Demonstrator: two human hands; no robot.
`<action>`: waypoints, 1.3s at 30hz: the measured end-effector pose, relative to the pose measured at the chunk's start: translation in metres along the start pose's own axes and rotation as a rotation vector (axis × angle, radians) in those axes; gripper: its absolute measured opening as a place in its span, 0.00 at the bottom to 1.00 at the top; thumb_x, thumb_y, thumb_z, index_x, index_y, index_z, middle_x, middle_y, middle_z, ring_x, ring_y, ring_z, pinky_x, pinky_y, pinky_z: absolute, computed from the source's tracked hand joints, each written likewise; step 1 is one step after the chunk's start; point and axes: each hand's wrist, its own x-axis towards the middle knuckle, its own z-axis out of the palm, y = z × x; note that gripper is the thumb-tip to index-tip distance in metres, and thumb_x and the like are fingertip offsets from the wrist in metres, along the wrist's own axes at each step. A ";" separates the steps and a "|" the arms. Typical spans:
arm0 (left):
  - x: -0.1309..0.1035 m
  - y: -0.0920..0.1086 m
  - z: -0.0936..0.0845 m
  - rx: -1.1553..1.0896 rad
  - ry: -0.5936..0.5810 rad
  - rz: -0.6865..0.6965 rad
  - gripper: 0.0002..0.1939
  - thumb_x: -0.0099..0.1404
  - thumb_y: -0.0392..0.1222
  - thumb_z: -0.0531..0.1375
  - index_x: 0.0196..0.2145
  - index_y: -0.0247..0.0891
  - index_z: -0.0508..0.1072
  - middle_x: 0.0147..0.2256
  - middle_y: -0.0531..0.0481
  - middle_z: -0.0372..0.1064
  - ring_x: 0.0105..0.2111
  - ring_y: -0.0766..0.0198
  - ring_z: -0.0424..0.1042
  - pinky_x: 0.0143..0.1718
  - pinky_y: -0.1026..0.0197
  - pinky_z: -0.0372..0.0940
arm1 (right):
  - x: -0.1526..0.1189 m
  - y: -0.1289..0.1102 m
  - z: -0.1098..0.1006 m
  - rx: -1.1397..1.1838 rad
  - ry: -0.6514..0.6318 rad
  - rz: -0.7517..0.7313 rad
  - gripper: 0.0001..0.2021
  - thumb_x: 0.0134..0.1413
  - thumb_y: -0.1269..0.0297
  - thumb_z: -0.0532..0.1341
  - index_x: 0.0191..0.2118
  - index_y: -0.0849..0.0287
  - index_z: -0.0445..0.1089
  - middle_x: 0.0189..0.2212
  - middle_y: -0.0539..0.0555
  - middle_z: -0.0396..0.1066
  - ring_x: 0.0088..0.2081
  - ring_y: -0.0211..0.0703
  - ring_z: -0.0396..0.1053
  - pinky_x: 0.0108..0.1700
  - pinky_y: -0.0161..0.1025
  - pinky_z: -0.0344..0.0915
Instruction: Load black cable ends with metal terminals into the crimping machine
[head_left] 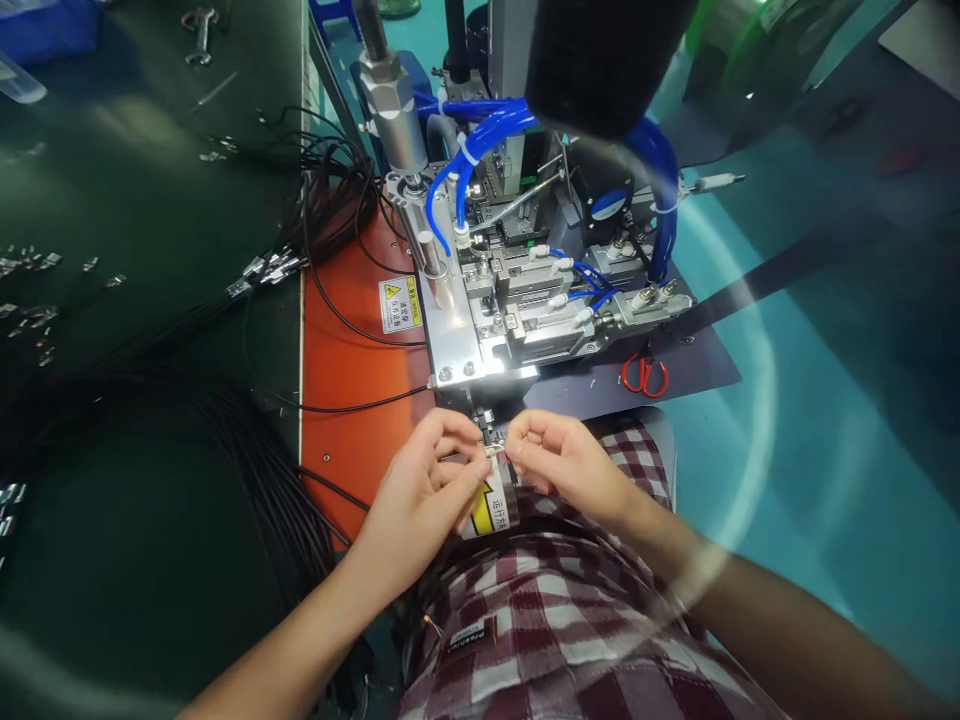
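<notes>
Just below the machine (546,335), left hand (427,485) and right hand (568,462) each pinch a pale wire (495,448), probably steadying it between fingertips.

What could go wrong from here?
1. The thin pale strand between the left hand and right hand is small, so it might slip.
2. Both hands are bare and close to the machine; a pinch seems possible if it moves.
3. Loose black cables lie near the left forearm and might snag it.
</notes>
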 end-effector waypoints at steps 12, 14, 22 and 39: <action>0.026 -0.024 -0.023 0.912 0.115 0.596 0.16 0.67 0.32 0.49 0.48 0.38 0.72 0.37 0.47 0.64 0.36 0.64 0.68 0.36 0.64 0.66 | 0.034 0.007 -0.012 -0.060 0.041 -0.007 0.11 0.51 0.57 0.61 0.28 0.60 0.64 0.20 0.45 0.64 0.17 0.30 0.55 0.21 0.32 0.51; 0.027 -0.027 -0.025 0.960 0.110 0.631 0.16 0.68 0.32 0.49 0.48 0.38 0.72 0.36 0.47 0.63 0.33 0.65 0.68 0.34 0.65 0.66 | 0.035 0.009 -0.012 -0.063 0.044 -0.004 0.11 0.51 0.57 0.61 0.28 0.59 0.64 0.20 0.45 0.64 0.17 0.30 0.56 0.21 0.32 0.51; 0.030 -0.029 -0.024 1.008 0.113 0.639 0.16 0.67 0.33 0.50 0.49 0.34 0.72 0.37 0.44 0.64 0.32 0.64 0.69 0.34 0.62 0.68 | 0.036 0.012 -0.013 -0.091 0.070 0.000 0.11 0.53 0.57 0.61 0.29 0.60 0.65 0.21 0.45 0.64 0.18 0.31 0.57 0.21 0.32 0.54; 0.028 -0.028 -0.023 1.100 0.113 0.613 0.17 0.67 0.32 0.49 0.50 0.36 0.71 0.37 0.44 0.64 0.33 0.62 0.70 0.33 0.62 0.69 | 0.032 0.020 -0.011 -0.202 0.122 -0.071 0.09 0.57 0.59 0.59 0.31 0.59 0.65 0.21 0.45 0.59 0.22 0.34 0.57 0.24 0.33 0.56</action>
